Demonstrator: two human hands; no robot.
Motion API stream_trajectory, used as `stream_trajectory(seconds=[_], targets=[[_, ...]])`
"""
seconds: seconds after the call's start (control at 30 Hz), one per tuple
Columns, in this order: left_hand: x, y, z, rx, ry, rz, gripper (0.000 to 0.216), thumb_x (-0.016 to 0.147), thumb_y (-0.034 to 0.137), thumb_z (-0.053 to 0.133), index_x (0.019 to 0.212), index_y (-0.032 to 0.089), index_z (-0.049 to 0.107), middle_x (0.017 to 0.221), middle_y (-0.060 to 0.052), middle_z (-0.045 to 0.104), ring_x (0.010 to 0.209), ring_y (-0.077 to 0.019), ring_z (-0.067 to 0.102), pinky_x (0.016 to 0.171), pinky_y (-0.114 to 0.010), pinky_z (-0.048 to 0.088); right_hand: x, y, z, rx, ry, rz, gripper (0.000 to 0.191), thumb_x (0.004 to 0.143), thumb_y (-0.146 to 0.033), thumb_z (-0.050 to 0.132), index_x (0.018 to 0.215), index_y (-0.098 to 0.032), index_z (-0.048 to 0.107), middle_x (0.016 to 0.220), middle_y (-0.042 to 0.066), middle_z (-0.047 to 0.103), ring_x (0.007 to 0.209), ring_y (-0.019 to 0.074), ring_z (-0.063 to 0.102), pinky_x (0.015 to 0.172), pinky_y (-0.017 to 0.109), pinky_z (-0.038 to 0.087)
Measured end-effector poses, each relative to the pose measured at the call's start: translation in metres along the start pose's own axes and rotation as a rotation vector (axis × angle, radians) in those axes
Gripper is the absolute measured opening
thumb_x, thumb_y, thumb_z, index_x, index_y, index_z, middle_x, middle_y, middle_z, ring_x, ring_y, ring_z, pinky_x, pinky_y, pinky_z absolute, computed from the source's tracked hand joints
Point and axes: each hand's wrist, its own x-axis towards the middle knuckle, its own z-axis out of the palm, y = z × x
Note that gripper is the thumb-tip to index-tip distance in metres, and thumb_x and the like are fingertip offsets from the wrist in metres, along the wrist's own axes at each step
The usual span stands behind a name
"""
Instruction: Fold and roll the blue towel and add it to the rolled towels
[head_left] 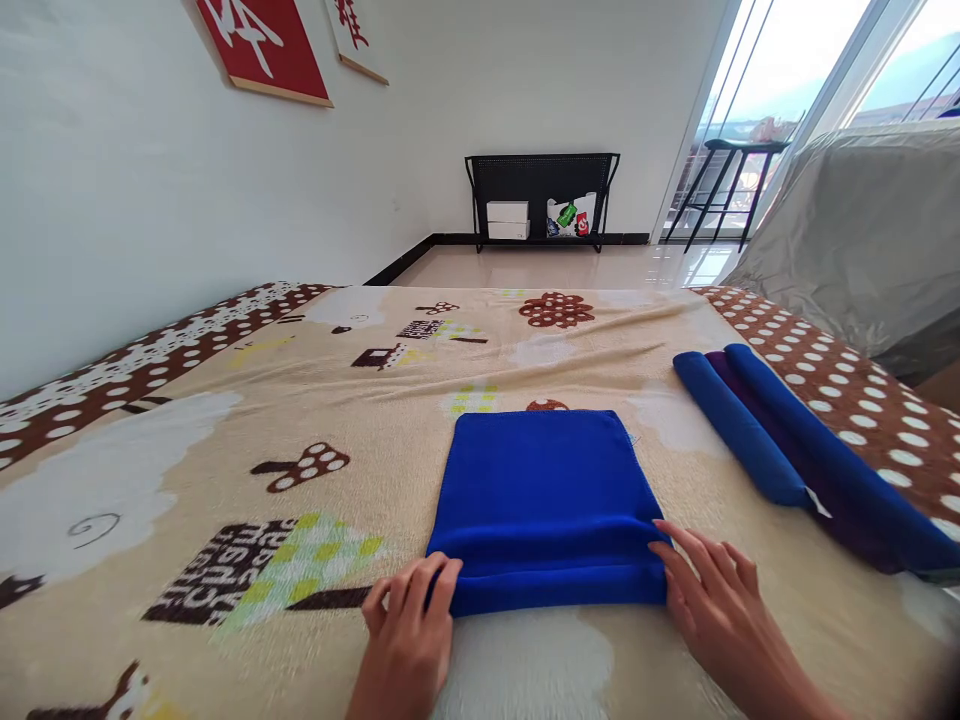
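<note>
A blue cloth [536, 465] lies flat on the patterned blanket [360, 400], its near edge folded over into a narrow strip. My left hand [412, 615] grips the near left corner of that fold, fingers bent over the edge. At the right end of the fold, my right hand [709, 585] pinches the cloth between thumb and fingers. A soft ridge runs across the cloth just beyond the folded strip. The thumb of my left hand is mostly hidden.
Rolled blue and purple cloths [750, 430] lie to the right on the blanket, near its brown dotted border [862, 400]. A black rack [544, 180] with white boxes stands at the far wall. A covered piece of furniture [877, 220] and a black stool [727, 180] are at the right.
</note>
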Motion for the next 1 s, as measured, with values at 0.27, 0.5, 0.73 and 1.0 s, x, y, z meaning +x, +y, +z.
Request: stream_trajectory(seconds=[0.27,0.5,0.73,1.0], targets=[[0.028,0.054,0.023,0.033,-0.177,0.379,0.048,0.099,0.016,0.038,0.146,0.015,0.046,0.146,-0.005,0.056,0.138,-0.0157,0.045,0.111,-0.03,0.033,0.027,-0.041,0.015,0.039,-0.186,-0.315,0.048,0.1,-0.026,0.045,0.146,-0.014,0.045,0.148,0.002,0.051,0.134,0.0162,0.049,0.108,0.033,0.037],[0.007,-0.007,0.006,0.221,-0.2,0.139,0.053,0.099,0.037,0.046,0.148,0.017,0.044,0.15,-0.006,0.052,0.138,-0.0198,0.046,0.123,-0.041,0.008,-0.003,0.011,0.011,-0.126,-0.222,-0.111,0.066,0.098,-0.045,0.047,0.153,-0.01,0.033,0.154,0.007,0.042,0.141,0.0228,0.043,0.117,0.042,0.03],[0.032,0.047,0.01,0.111,-0.166,0.286,0.055,0.09,0.012,0.045,0.145,0.008,0.046,0.153,-0.009,0.046,0.143,-0.0223,0.041,0.122,-0.043,0.02,0.03,-0.041,0.009,-0.069,-0.219,-0.24,0.058,0.097,-0.037,0.052,0.148,-0.012,0.042,0.154,0.008,0.041,0.142,0.0241,0.042,0.113,0.042,0.038],[0.03,0.011,0.022,0.126,-0.305,0.092,0.059,0.1,0.042,0.045,0.154,0.024,0.031,0.155,-0.003,0.044,0.14,-0.0218,0.045,0.109,-0.042,0.041,0.035,-0.013,0.031,-0.028,-0.303,-0.087,0.067,0.1,-0.047,0.044,0.157,-0.017,0.026,0.157,0.006,0.035,0.143,0.0246,0.04,0.11,0.046,0.043]])
